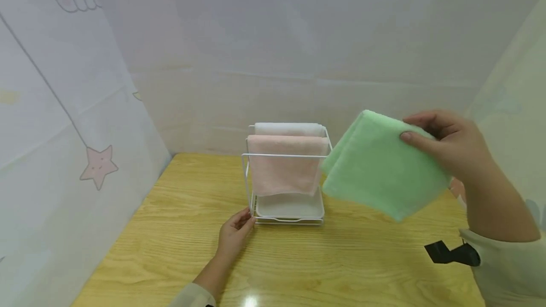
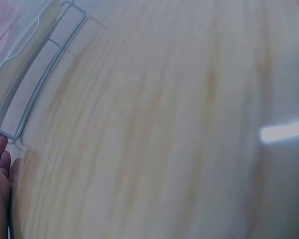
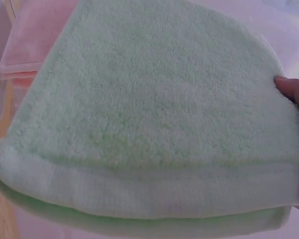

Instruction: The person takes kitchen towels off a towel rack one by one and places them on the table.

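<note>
A folded light green towel (image 1: 379, 169) hangs in the air to the right of the rack, its top edge pinched between the thumb and fingers of my right hand (image 1: 452, 141). In the right wrist view, the towel (image 3: 169, 109) fills most of the picture and hides much of the hand. On the table stands a white wire rack (image 1: 286, 156), with a pink towel (image 1: 286, 169) draped over a front bar and a white towel (image 1: 290, 129) behind it. My left hand (image 1: 233, 233) holds the rack's lower left front corner between thumb and fingers.
A shallow white tray (image 1: 290, 206) sits in the bottom of the rack. Under everything is a wood-grain table (image 1: 179, 240). Pale cloth walls (image 1: 298, 51) close in the back and sides, the left one printed with a pink star (image 1: 99, 167).
</note>
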Available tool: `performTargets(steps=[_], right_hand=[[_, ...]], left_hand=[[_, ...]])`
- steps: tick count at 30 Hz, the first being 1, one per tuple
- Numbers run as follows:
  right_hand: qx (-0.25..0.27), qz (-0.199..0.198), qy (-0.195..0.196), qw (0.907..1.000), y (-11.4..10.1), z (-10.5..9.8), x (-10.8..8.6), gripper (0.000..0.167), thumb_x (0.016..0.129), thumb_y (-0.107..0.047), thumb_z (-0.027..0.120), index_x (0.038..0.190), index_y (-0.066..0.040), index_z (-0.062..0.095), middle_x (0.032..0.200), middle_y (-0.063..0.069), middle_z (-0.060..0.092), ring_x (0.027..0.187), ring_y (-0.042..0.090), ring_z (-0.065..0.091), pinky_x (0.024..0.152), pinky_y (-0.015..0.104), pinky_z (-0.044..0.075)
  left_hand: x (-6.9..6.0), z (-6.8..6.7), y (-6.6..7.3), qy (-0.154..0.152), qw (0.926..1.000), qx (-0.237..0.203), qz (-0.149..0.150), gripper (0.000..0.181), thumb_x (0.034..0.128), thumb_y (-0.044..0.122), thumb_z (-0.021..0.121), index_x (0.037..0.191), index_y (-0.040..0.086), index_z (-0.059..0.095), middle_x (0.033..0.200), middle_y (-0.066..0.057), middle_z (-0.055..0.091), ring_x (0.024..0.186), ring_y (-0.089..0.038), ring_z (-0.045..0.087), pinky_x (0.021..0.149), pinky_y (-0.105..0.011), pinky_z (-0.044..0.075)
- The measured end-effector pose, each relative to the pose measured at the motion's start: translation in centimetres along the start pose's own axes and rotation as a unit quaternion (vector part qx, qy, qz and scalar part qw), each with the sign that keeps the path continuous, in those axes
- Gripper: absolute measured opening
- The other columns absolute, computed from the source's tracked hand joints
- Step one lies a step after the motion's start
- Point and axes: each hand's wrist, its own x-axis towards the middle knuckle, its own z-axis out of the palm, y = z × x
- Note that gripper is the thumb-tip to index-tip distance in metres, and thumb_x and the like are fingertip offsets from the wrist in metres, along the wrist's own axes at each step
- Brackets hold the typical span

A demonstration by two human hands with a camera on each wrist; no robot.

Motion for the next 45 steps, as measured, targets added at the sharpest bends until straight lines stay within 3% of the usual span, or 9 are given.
performTargets(steps=[4,9,15,22,31,38,45], right_hand=[[-0.031,0.034,-0.004,0.9989,1.2,0.1,-0.8,0.021,0.089,-0.015,0.073,0.103,-0.031,0.071,0.084,-0.025,0.067,0.068,-0.001,0.062,0.053,0.019,0.052],[-0.072,0.044,-0.026,0.9961,3.4,0.7,-1.7,0.018,0.091,-0.023,0.071,0.104,-0.036,0.067,0.085,-0.029,0.064,0.068,-0.001,0.06,0.054,0.02,0.051],[-0.101,0.064,-0.041,0.9919,6.0,2.3,-3.4,0.018,0.092,-0.031,0.07,0.109,-0.028,0.067,0.086,-0.032,0.061,0.071,-0.001,0.059,0.055,0.024,0.051],[-0.095,0.05,-0.044,0.9932,8.3,4.3,-5.1,0.03,0.092,-0.028,0.07,0.113,-0.007,0.068,0.085,-0.024,0.062,0.069,0.005,0.057,0.055,0.025,0.05],[-0.103,0.057,-0.049,0.9918,10.5,5.8,-6.9,0.029,0.092,-0.03,0.07,0.113,-0.01,0.07,0.089,-0.015,0.068,0.07,0.006,0.056,0.055,0.024,0.05],[-0.086,0.109,-0.07,0.9879,11.7,6.8,-7.9,0.033,0.092,-0.035,0.069,0.115,-0.012,0.068,0.093,-0.012,0.068,0.075,0.006,0.054,0.06,0.023,0.049],[-0.095,0.118,-0.071,0.9858,13.0,7.3,-8.1,0.034,0.093,-0.037,0.068,0.116,-0.012,0.068,0.092,-0.011,0.068,0.076,0.007,0.052,0.06,0.023,0.048]], left_hand=[[-0.1,-0.1,0.0,-0.002,1.0,-0.006,-0.004,0.039,0.0892,0.004,0.07,0.125,-0.008,0.061,0.115,-0.029,0.065,0.085,0.003,0.063,0.078,-0.012,0.054],[-0.3,-0.1,0.3,-0.005,1.0,-0.002,-0.005,0.04,0.0901,0.008,0.07,0.126,-0.007,0.06,0.116,-0.027,0.065,0.088,0.001,0.063,0.079,-0.012,0.054],[-0.4,-0.3,0.6,-0.009,1.0,0.002,-0.003,0.041,0.0901,0.009,0.07,0.127,-0.006,0.06,0.117,-0.026,0.065,0.089,0.0,0.063,0.08,-0.012,0.054],[-0.3,-0.2,0.4,-0.002,1.0,-0.003,0.001,0.039,0.09,0.006,0.07,0.125,-0.007,0.061,0.115,-0.028,0.065,0.087,0.002,0.063,0.079,-0.012,0.054],[-0.5,-0.4,0.5,-0.013,0.9996,0.0,-0.024,0.042,0.0906,0.011,0.07,0.129,-0.002,0.06,0.121,-0.022,0.064,0.092,-0.001,0.063,0.08,-0.012,0.054],[-0.5,-0.4,0.5,-0.012,0.9997,-0.003,-0.023,0.042,0.0905,0.012,0.071,0.128,-0.002,0.061,0.12,-0.023,0.065,0.092,-0.003,0.063,0.08,-0.012,0.054],[-0.4,-0.2,0.6,0.003,0.9999,-0.008,-0.008,0.039,0.0897,0.007,0.07,0.125,-0.006,0.062,0.116,-0.028,0.065,0.087,0.001,0.063,0.077,-0.012,0.055]])
